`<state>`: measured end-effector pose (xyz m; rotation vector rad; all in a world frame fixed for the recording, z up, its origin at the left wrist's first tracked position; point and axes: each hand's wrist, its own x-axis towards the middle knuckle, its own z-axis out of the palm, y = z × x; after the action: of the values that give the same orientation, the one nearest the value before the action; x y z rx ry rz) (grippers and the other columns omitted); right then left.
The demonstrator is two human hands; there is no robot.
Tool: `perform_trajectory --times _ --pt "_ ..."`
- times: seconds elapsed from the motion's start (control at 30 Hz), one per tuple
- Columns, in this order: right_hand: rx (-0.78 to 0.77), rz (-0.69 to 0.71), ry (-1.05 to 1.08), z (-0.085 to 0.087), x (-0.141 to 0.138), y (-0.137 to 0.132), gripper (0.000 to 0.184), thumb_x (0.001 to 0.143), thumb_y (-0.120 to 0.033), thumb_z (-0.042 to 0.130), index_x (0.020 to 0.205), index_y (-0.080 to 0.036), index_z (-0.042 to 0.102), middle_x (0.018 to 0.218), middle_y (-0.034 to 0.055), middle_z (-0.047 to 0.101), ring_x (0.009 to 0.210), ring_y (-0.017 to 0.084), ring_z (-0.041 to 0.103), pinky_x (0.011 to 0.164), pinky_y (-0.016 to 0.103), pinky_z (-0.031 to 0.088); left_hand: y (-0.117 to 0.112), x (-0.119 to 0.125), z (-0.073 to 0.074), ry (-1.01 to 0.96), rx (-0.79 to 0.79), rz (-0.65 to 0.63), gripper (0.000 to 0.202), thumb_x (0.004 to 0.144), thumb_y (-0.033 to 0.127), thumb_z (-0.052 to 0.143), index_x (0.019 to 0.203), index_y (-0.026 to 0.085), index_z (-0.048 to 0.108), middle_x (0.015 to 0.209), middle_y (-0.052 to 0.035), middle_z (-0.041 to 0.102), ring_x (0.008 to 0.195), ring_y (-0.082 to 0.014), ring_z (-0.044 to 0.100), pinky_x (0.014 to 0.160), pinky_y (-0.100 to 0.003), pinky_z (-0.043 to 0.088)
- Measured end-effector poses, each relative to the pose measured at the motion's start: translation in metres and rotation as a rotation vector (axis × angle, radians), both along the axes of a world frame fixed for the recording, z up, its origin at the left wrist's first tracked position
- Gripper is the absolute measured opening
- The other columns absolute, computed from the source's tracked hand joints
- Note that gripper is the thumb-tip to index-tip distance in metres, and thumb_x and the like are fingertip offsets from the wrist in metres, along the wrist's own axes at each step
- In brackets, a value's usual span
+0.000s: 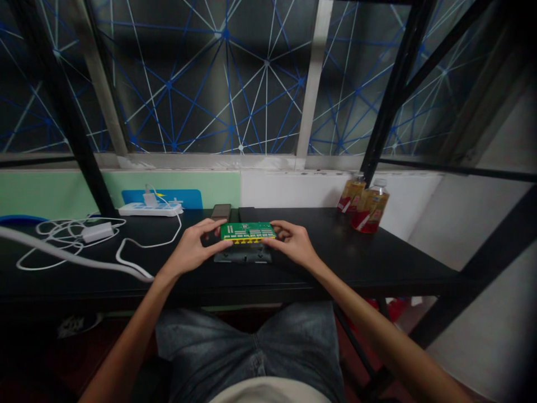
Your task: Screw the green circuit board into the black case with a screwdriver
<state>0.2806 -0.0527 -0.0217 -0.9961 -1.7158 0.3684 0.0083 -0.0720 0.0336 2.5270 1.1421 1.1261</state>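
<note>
Between my two hands is a green circuit board (247, 230) with a row of yellow ports along its near edge. My left hand (196, 244) grips its left end, thumb at the near edge and fingers at the far side. At the right end my right hand (296, 243) pinches it the same way. The board is held above a dark plastic casing (243, 256) that lies on the black desk, partly hidden by the board. Whether board and casing touch, I cannot tell.
Behind my left hand lies a brown phone-like block (221, 211). A white power strip (151, 209) with a plugged-in charger, a white adapter (98, 232) and loose cables occupy the left. Two drink bottles (371, 208) stand back right. Black frame posts rise from the desk (331, 263).
</note>
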Motion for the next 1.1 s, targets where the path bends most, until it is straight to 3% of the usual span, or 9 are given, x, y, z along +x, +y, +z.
perform_trajectory --times 0.13,0.27,0.5,0.73,0.9,1.0,1.1 --pt "-0.223 0.047 0.213 0.015 -0.009 0.003 0.055 0.068 -0.069 0.068 0.076 -0.016 0.063 0.059 0.0013 0.063 0.043 0.012 0.058 0.039 0.022 0.040 0.011 0.003 0.001 -0.033 -0.075 0.025 0.045 0.092 0.052 0.050 0.099 0.015 0.074 0.087 -0.0039 0.067 0.073 -0.0161 0.057 0.068 -0.027 0.041" --pt "-0.364 -0.009 0.221 0.030 -0.013 0.008 0.060 0.070 -0.077 0.061 0.059 -0.019 0.052 0.046 0.0005 0.056 0.036 0.013 0.056 0.030 0.020 0.031 0.019 0.011 -0.003 -0.052 -0.092 0.146 0.059 0.094 0.058 0.039 0.064 0.016 0.067 0.059 -0.0009 0.060 0.059 -0.0155 0.053 0.060 -0.026 0.035" --pt "-0.470 -0.012 0.139 0.040 -0.013 0.006 0.064 0.070 -0.082 0.054 0.054 -0.021 0.046 0.037 -0.0014 0.047 0.031 0.012 0.052 0.027 0.021 0.028 0.025 0.012 -0.005 -0.103 -0.137 0.158 0.065 0.094 0.062 0.037 0.052 0.017 0.058 0.054 -0.0017 0.059 0.058 -0.0159 0.056 0.063 -0.026 0.037" --pt "-0.507 -0.021 0.096 0.038 -0.015 0.007 0.065 0.071 -0.083 0.053 0.052 -0.022 0.048 0.037 0.0008 0.050 0.033 0.014 0.054 0.029 0.022 0.028 0.034 0.006 -0.008 -0.093 -0.204 0.197 0.067 0.092 0.066 0.036 0.059 0.016 0.066 0.056 -0.0035 0.064 0.058 -0.0181 0.061 0.062 -0.027 0.041" --pt "-0.429 -0.037 0.008 0.035 -0.013 0.009 0.062 0.076 -0.078 0.052 0.056 -0.020 0.054 0.042 0.0031 0.056 0.036 0.014 0.056 0.036 0.023 0.033 0.032 0.004 -0.004 -0.152 -0.303 0.126 0.065 0.090 0.066 0.040 0.065 0.014 0.072 0.060 -0.0060 0.068 0.058 -0.0178 0.062 0.063 -0.027 0.044" --pt "-0.357 0.015 -0.026 0.033 -0.009 0.004 0.059 0.077 -0.075 0.054 0.062 -0.018 0.058 0.050 0.0033 0.061 0.040 0.013 0.057 0.042 0.024 0.037 0.026 -0.001 0.001 -0.170 -0.309 0.064 0.057 0.088 0.063 0.049 0.080 0.013 0.076 0.070 -0.0070 0.072 0.065 -0.0184 0.061 0.062 -0.027 0.045" --pt "-0.305 0.037 -0.063 0.029 -0.006 -0.004 0.055 0.072 -0.073 0.062 0.070 -0.018 0.058 0.057 0.0008 0.063 0.041 0.011 0.054 0.043 0.024 0.036 0.022 -0.008 0.001 -0.135 -0.332 -0.025 0.050 0.084 0.057 0.060 0.105 0.015 0.075 0.092 -0.0086 0.075 0.077 -0.0202 0.062 0.067 -0.028 0.046"
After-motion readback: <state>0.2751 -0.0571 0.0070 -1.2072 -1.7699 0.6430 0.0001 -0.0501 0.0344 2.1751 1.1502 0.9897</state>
